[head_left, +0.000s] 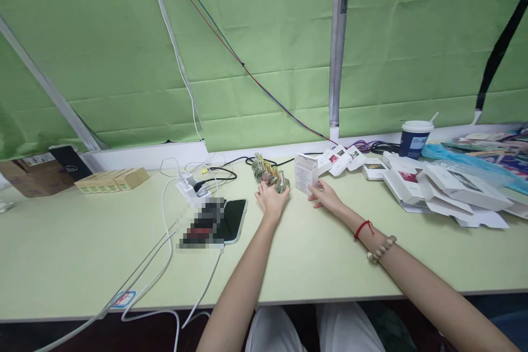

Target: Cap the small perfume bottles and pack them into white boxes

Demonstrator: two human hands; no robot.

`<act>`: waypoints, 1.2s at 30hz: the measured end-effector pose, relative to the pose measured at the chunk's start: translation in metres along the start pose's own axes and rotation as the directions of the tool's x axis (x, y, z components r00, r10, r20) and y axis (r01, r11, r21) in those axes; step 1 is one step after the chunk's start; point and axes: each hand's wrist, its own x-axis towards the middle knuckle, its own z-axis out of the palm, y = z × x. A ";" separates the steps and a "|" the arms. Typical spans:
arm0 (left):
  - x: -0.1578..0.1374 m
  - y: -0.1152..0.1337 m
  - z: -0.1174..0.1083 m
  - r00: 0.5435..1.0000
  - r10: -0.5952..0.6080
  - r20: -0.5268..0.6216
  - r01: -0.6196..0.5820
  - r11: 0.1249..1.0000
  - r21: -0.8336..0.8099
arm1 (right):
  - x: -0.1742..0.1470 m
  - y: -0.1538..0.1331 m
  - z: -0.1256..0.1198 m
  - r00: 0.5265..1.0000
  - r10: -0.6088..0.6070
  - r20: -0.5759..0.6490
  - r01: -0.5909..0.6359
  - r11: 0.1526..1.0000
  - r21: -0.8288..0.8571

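Observation:
Several small glass perfume bottles (pixel 282 181) with gold and silver tops stand in a row at the middle of the table. My left hand (pixel 273 198) is at the near end of this row, its fingers and thumb closed around the nearest bottles. A white box (pixel 306 172) with printed text on its side stands upright just to the right. My right hand (pixel 327 197) grips that box at its lower right edge, fingers closed on it. Further right and behind lie several small white boxes (pixel 339 160) with pictures on them.
A pile of flattened white cartons (pixel 447 190) and a dark blue paper cup (pixel 414 140) with a straw are on the right. To the left lie a phone (pixel 234 221), a white power strip (pixel 187 187), loose cables and a row of tan boxes (pixel 112 180). A green cloth wall (pixel 268 38) stands behind.

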 end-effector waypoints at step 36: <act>-0.009 0.015 -0.004 0.961 0.276 -0.024 -0.251 0.828 -0.502 | 0.004 -0.003 -0.010 0.858 -0.431 -0.279 0.306 0.866 -0.396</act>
